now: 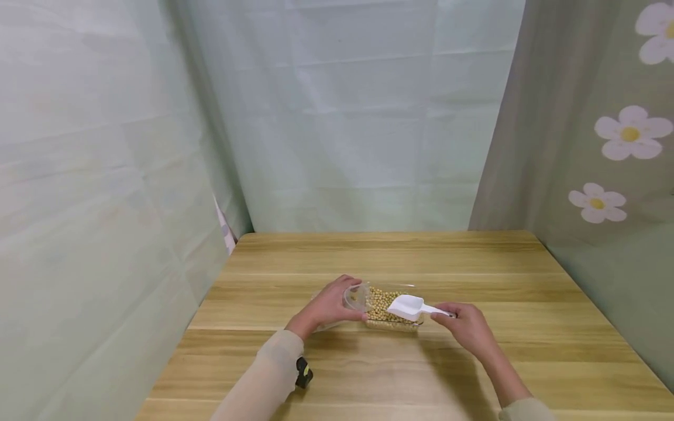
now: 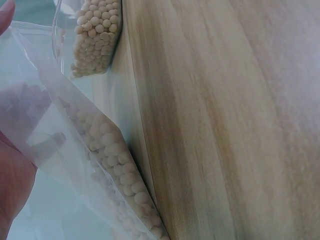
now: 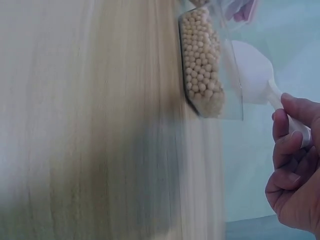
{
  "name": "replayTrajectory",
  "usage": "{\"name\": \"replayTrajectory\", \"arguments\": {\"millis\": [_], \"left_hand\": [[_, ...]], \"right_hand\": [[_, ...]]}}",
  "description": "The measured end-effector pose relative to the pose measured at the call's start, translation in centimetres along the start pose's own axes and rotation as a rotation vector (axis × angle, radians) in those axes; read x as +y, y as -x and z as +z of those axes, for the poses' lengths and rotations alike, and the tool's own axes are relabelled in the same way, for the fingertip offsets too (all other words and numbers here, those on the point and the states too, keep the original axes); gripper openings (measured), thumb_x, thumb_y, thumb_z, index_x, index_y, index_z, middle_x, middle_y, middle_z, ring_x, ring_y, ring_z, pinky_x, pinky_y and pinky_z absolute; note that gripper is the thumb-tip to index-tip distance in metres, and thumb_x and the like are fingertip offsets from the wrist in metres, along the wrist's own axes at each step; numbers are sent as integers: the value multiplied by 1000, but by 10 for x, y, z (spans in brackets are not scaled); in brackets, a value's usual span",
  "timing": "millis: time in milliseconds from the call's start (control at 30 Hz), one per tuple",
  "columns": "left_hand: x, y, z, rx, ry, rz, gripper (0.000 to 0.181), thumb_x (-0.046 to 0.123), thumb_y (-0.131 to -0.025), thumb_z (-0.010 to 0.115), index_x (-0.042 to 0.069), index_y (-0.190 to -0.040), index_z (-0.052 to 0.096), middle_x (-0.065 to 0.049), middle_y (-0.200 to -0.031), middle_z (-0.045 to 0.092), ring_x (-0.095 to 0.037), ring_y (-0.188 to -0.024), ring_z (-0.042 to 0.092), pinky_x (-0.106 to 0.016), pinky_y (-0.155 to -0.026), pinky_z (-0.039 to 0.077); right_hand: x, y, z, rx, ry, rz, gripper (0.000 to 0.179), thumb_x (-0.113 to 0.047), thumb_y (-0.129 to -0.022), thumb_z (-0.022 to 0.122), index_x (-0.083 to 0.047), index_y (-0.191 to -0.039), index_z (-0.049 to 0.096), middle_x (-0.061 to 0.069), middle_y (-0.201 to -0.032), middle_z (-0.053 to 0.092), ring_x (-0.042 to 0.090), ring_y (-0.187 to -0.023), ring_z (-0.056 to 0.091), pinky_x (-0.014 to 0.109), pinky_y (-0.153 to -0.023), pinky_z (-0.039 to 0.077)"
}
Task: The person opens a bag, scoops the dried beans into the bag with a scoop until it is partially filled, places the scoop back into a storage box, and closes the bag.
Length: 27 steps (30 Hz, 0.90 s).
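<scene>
The left hand (image 1: 334, 303) curved round the mouth of a clear bag (image 2: 82, 187) at the 9 o'clock end of the work, its fingers spread wide on the far side and its thumb on the near side. The left wrist view showed pale beans inside the bag, whose mouth faced about 3 o'clock. Directly at 3 o'clock from that hand, and just beside it, sat a clear box (image 1: 394, 327) on the wooden desk (image 1: 368, 374), its long axis running from 9 to 3 o'clock, yellowish beans (image 1: 378, 302) spread inside. A white scoop (image 1: 406, 306) hung above the box's 3 o'clock half, its tip aimed at 9 o'clock, in line with the bag's mouth; no beans were visible in its bowl. At far right, the right hand (image 1: 470, 328) pinched the scoop's handle narrowly between thumb and fingers, with the box between 9 and 10 o'clock from it. The left hand appeared nearer to the box, the bag's mouth meeting its end; the gap from scoop tip to bag was, by judgement, the relation that counted.
</scene>
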<state>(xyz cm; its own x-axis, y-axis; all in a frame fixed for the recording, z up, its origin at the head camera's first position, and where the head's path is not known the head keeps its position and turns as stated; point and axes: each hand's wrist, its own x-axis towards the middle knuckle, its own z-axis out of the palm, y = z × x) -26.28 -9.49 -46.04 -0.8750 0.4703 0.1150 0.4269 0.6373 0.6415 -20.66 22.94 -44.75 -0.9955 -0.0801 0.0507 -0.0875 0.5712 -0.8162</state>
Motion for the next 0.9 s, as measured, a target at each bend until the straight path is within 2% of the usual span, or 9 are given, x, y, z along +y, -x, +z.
{"name": "replayTrajectory", "arguments": {"millis": [133, 333, 500, 600, 733, 900], "left_hand": [[-1, 1, -1, 3, 2, -9, 93, 51, -71, 85, 9, -146, 48, -5, -139, 51, -24, -122, 51, -43, -101, 43], [-3, 1, 0, 5, -7, -3, 93, 51, -72, 84, 7, -145, 48, -5, -139, 51, -25, -122, 51, -45, -101, 43], [-3, 1, 2, -8, 17, -20, 94, 51, -72, 84, 8, -146, 47, -1, -137, 51, -21, -117, 53, -39, -94, 47], [-3, 1, 3, -12, 33, -24, 95, 53, -71, 84, 9, -147, 47, 0, -137, 51, -19, -115, 54, -37, -91, 48], [-2, 1, 3, -11, 18, -22, 95, 56, -70, 84, 12, -146, 48, 2, -137, 51, -18, -116, 53, -37, -93, 47], [-1, 3, 2, -10, 6, -27, 95, 57, -70, 84, 14, -146, 48, 2, -138, 51, -18, -119, 52, -38, -96, 46]], "right_hand": [[-1, 1, -2, 0, 39, -5, 31, -25, -91, 73, -1, -111, 74, 6, -92, 71, 18, -73, 51, 32, -63, 41], [-12, -1, 2, 1, 162, -72, 22, -23, -88, 74, -5, -102, 77, 5, -89, 72, 16, -72, 55, 35, -62, 44], [-17, -6, 13, 3, 231, -95, 20, -22, -87, 75, -6, -99, 78, 9, -97, 74, 22, -84, 66, 41, -68, 50], [-16, -12, 24, 7, 207, -92, 19, -20, -87, 74, -6, -98, 78, 7, -92, 74, 20, -76, 63, 38, -64, 48], [-13, -19, 42, 20, 132, -93, 18, -17, -87, 74, -3, -98, 78, 2, -79, 70, 14, -63, 51, 32, -56, 41], [-9, -24, 54, 26, 67, -66, 23, -17, -88, 74, -1, -104, 76, -1, -74, 67, 13, -60, 50, 31, -56, 42]]}}
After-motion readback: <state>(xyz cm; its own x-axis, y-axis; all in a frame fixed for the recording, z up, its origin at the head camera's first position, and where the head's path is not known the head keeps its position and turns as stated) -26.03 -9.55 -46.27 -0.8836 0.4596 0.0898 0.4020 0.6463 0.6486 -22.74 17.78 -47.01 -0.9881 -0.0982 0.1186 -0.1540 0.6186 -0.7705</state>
